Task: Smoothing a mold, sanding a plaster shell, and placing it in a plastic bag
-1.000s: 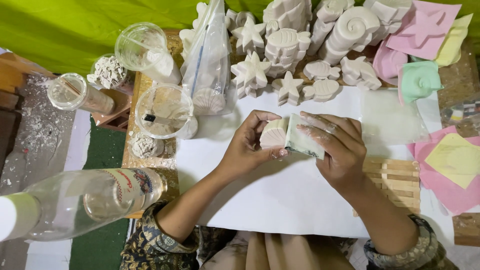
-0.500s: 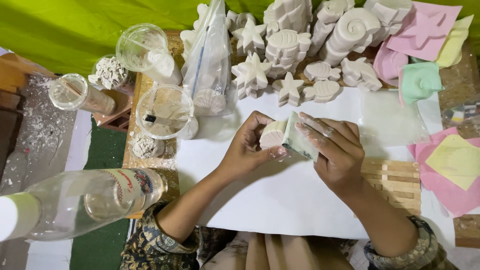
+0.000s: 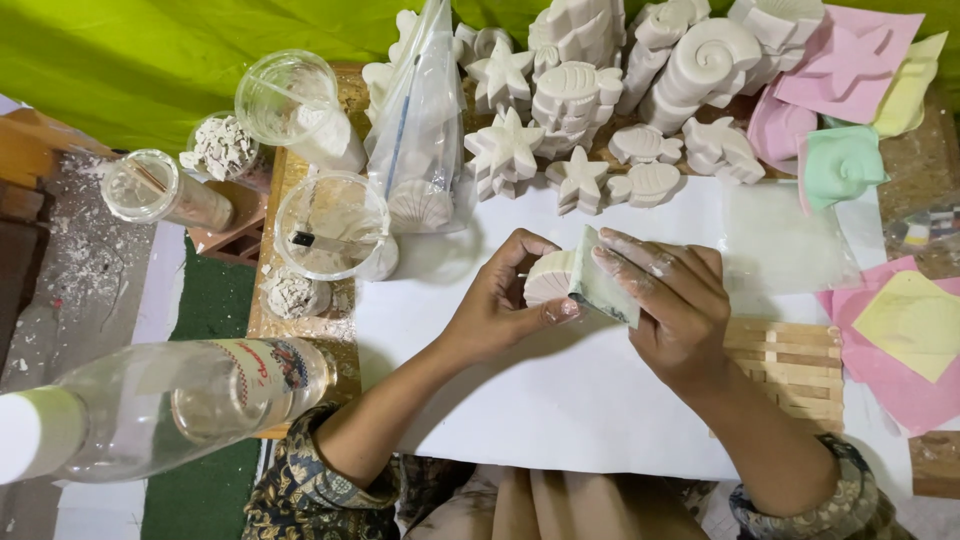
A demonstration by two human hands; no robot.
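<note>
Left hand [image 3: 495, 310] grips smooth plaster shell [image 3: 549, 277]; right hand [image 3: 675, 300] presses sponge [image 3: 603, 288]

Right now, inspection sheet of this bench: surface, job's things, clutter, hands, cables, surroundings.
Surface: white sheet over a wooden table, dusty at the left edge.
Job's things: small white plaster cast and pale green sanding pad pressed together.
Clutter: plaster stars, fish and shell casts, clear plastic cups, plastic bag, coloured moulds, clear bottle, wooden slat mat.
Hands: left hand holds the cast; right hand holds the pad, fingers dusty.
Cables: nothing seen.
Surroundings: green cloth behind.
</note>
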